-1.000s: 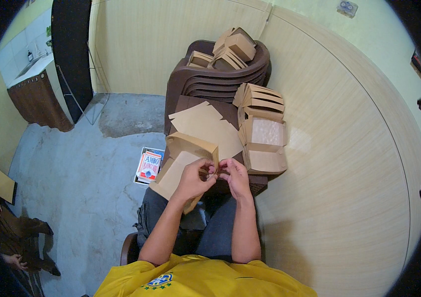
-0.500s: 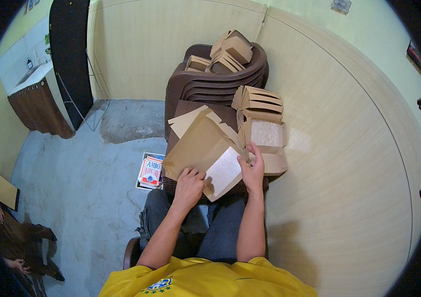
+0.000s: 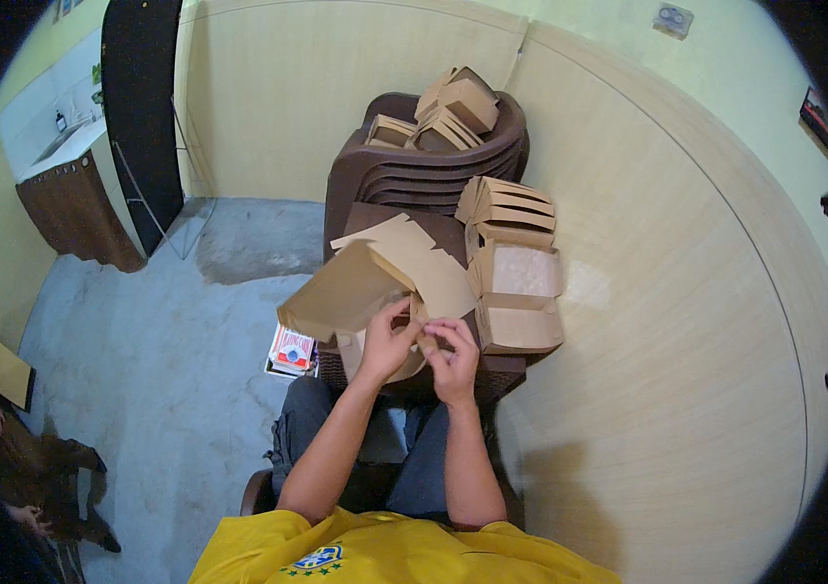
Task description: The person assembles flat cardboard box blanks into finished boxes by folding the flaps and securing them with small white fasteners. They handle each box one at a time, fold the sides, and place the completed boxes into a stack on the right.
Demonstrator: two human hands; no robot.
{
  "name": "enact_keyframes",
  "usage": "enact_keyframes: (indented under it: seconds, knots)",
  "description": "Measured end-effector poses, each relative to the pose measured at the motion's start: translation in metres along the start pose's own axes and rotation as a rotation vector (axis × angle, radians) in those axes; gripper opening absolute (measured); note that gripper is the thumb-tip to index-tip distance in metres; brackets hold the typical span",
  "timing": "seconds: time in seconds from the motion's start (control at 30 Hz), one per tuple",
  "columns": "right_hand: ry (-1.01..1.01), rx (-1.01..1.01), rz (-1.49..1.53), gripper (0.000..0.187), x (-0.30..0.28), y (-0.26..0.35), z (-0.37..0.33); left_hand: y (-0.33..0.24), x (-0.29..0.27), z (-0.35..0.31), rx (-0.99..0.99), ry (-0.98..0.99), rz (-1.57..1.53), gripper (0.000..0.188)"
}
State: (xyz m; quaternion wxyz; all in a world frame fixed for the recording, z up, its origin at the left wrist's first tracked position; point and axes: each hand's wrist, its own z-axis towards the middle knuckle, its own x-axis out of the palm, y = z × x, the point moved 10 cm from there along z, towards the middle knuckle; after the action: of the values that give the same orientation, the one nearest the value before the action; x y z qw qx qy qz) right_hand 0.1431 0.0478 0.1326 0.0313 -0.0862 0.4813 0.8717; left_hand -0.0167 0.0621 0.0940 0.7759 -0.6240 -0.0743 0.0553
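A partly folded brown cardboard box (image 3: pixel 328 289) stands tilted over the seat in front of me, its large panel raised to the left. My left hand (image 3: pixel 387 343) is closed on the box near its inner corner. Close beside it, my right hand (image 3: pixel 453 362) pinches a narrow flap at that corner. The two hands almost meet, and the fingers hide part of the flap. Flat cardboard blanks (image 3: pixel 399 232) lie on the seat behind the box.
An open box with a pale lining (image 3: pixel 523 271) and a group of folded boxes (image 3: pixel 511 206) sit to the right. More boxes (image 3: pixel 468 102) rest on stacked brown chairs (image 3: pixel 414 170). A container of card packs (image 3: pixel 291 352) stands at left. Another person (image 3: pixel 44 467) is at far left.
The opened-out sheet is now bent up into a box shape, its panel swung left. My right hand has moved left and my left hand slightly up, bringing them together at one corner.
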Motion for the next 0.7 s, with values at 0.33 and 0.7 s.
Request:
enact_keyframes:
  seconds: [0.33,0.7]
  knots:
    - [-0.11,0.312,-0.036,0.02,-0.018,-0.05,0.015,0.009,0.019,-0.026,-0.003,0.129,0.162,0.04]
    - [-0.216,0.339,-0.013,0.017,-0.032,-0.058,0.018,-0.008,0.023,-0.04,0.087,0.072,0.184,0.038]
